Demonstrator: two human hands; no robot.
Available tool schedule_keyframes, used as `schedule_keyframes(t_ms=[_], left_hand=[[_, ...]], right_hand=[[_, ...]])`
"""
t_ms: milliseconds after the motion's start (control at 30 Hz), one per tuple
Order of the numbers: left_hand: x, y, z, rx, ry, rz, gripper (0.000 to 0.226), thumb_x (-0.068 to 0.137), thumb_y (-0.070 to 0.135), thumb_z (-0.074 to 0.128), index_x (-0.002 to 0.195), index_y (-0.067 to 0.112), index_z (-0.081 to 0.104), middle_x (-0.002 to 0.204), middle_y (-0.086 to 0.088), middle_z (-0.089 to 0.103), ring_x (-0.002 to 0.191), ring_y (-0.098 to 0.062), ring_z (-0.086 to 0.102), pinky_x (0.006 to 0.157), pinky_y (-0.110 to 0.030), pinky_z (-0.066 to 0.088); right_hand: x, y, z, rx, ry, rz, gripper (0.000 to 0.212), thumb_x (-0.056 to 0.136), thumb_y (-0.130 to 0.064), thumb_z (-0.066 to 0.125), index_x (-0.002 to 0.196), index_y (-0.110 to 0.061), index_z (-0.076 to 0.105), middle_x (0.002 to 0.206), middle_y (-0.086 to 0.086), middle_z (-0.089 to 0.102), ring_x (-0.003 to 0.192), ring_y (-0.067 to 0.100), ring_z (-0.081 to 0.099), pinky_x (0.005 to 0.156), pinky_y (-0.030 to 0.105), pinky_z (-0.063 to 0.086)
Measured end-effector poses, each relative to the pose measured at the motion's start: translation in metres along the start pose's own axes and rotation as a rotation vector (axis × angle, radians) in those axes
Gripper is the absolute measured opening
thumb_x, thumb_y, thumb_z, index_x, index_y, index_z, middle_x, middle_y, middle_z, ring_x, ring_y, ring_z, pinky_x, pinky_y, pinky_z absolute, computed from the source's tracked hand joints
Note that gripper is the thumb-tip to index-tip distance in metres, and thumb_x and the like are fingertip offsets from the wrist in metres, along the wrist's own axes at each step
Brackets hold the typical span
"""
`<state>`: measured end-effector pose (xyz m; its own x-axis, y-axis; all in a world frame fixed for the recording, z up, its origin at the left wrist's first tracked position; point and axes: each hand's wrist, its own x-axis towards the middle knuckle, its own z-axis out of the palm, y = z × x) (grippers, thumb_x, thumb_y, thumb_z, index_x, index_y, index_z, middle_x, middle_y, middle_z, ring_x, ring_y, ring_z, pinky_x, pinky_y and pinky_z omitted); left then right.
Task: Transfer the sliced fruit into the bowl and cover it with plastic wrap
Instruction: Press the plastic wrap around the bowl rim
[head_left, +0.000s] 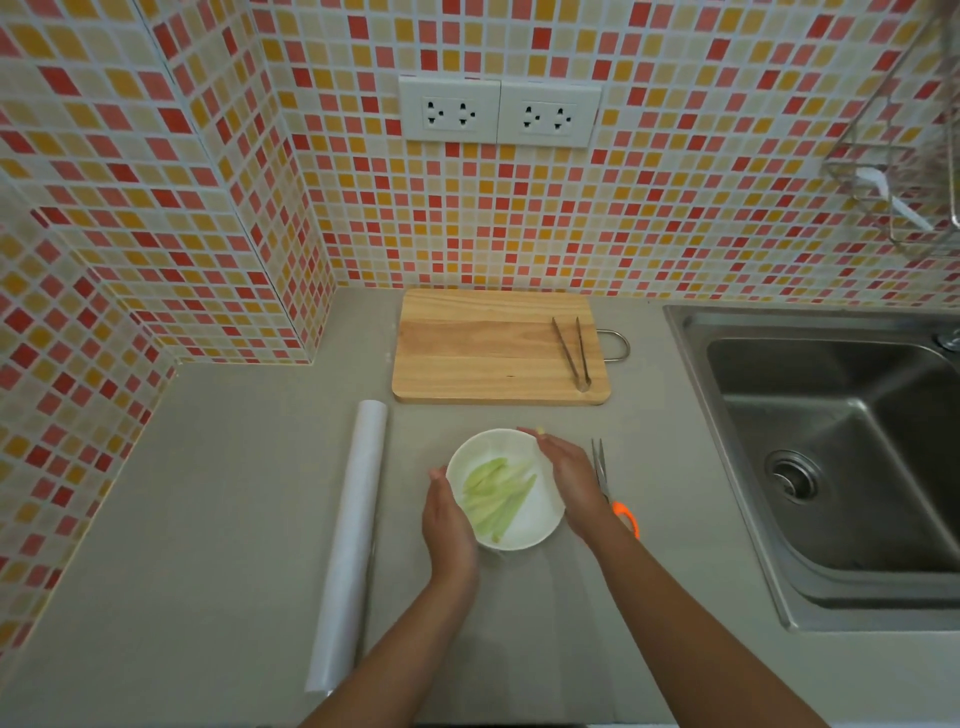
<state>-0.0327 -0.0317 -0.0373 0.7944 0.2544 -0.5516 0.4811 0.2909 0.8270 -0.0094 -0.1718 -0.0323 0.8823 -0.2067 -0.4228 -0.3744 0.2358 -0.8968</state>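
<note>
The white bowl (505, 488) is seen on the grey table (223, 519), just toward 6 o'clock of the wooden cutting board (493, 347). The pale green fruit slices (496, 493) are already lying inside it; the board carries only a pair of metal tongs (571, 353) at its 3 o'clock end. The transfer step is judged complete.

The bowl is cupped from both sides. The left hand (448, 525) is laid against its 8 o'clock wall, the right hand (571, 480) against its 3 o'clock rim, fingers straight to gently curved along the curve. Whether a film is being pressed under them cannot be told; a faint sheen is noted on the table at 6 o'clock of the bowl.

The roll of plastic wrap (350, 540) is lying at 9 o'clock of the bowl, well apart. Orange-handled scissors (610, 488) are partly hidden under the right hand.

The covering step is judged in hand. If no film is on yet, a sheet must be drawn, cut, and spread taut over the rim.
</note>
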Motion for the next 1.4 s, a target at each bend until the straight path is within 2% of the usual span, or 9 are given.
schedule_keyframes(t_ms=[267,400,533,633,767,900,1067,1267,1400], left_hand=[[0.019,0.0,0.003,0.008,-0.039,-0.017,0.04,0.1,0.048,0.035,0.089,0.023,0.065,0.089,0.004,0.068,0.079,-0.006,0.064,0.058,-0.017,0.049],[0.038,0.01,-0.001,0.129,-0.16,-0.031,0.048,0.1,0.05,0.035,0.095,0.016,0.067,0.094,-0.005,0.07,0.088,-0.022,0.067,0.079,-0.034,0.054],[0.057,0.028,-0.001,0.431,-0.29,0.109,0.056,0.101,0.05,0.024,0.094,0.014,0.067,0.098,-0.007,0.07,0.088,-0.019,0.066,0.071,-0.028,0.048],[0.064,0.034,0.002,0.492,-0.359,0.241,0.057,0.103,0.045,0.022,0.122,0.012,0.064,0.121,-0.007,0.066,0.115,-0.021,0.06,0.09,-0.028,0.043],[0.056,0.034,0.001,0.184,-0.1,0.238,0.055,0.101,0.05,0.028,0.13,0.015,0.059,0.133,-0.003,0.06,0.127,-0.015,0.053,0.109,-0.03,0.036],[0.031,0.007,0.001,-0.171,-0.048,0.05,0.055,0.1,0.053,0.028,0.13,0.02,0.059,0.132,0.0,0.061,0.116,-0.011,0.058,0.094,-0.024,0.043],[0.019,-0.006,0.014,-0.14,-0.08,0.103,0.05,0.104,0.044,0.022,0.126,0.023,0.061,0.128,-0.003,0.063,0.121,-0.02,0.057,0.105,-0.038,0.044],[0.037,0.002,0.004,0.084,-0.186,0.167,0.043,0.104,0.041,0.023,0.11,0.03,0.064,0.104,0.006,0.068,0.101,-0.013,0.063,0.074,-0.016,0.05],[0.051,0.007,-0.002,0.234,-0.318,0.199,0.048,0.104,0.044,0.024,0.114,0.026,0.067,0.108,0.005,0.071,0.098,-0.006,0.065,0.072,-0.011,0.051]], right_hand=[[-0.005,0.02,0.004,0.169,0.102,0.075,0.028,0.099,-0.026,0.043,0.098,-0.018,0.069,0.1,0.008,0.07,0.093,0.023,0.066,0.082,0.036,0.051],[-0.009,0.028,0.003,0.253,0.111,0.11,0.031,0.099,-0.032,0.042,0.102,-0.015,0.068,0.097,0.006,0.072,0.094,0.022,0.066,0.088,0.039,0.049],[-0.011,0.024,0.002,0.248,0.162,0.103,0.027,0.094,-0.021,0.045,0.078,-0.015,0.066,0.071,-0.001,0.069,0.076,0.018,0.062,0.074,0.032,0.047],[-0.006,0.01,-0.005,0.216,0.227,0.001,0.022,0.089,-0.009,0.047,0.082,-0.01,0.068,0.076,0.001,0.067,0.077,0.018,0.061,0.066,0.024,0.049],[0.006,0.0,-0.01,0.223,0.22,-0.043,0.027,0.095,-0.014,0.049,0.113,-0.002,0.065,0.101,0.008,0.067,0.089,0.016,0.064,0.078,0.024,0.05],[0.008,0.004,-0.004,0.268,0.05,0.06,0.03,0.093,-0.022,0.051,0.112,-0.007,0.069,0.103,0.006,0.07,0.099,0.022,0.065,0.088,0.034,0.05],[-0.001,0.018,0.01,0.323,0.118,0.153,0.037,0.097,-0.037,0.045,0.101,-0.009,0.068,0.094,0.011,0.071,0.09,0.028,0.067,0.087,0.042,0.051],[-0.009,0.027,0.01,0.267,0.239,0.122,0.026,0.097,-0.026,0.043,0.089,-0.015,0.065,0.084,0.004,0.066,0.083,0.02,0.061,0.079,0.034,0.047],[-0.002,0.017,-0.003,0.036,0.318,0.002,0.031,0.094,-0.021,0.048,0.068,-0.012,0.062,0.072,0.007,0.059,0.071,0.02,0.053,0.068,0.032,0.04]])
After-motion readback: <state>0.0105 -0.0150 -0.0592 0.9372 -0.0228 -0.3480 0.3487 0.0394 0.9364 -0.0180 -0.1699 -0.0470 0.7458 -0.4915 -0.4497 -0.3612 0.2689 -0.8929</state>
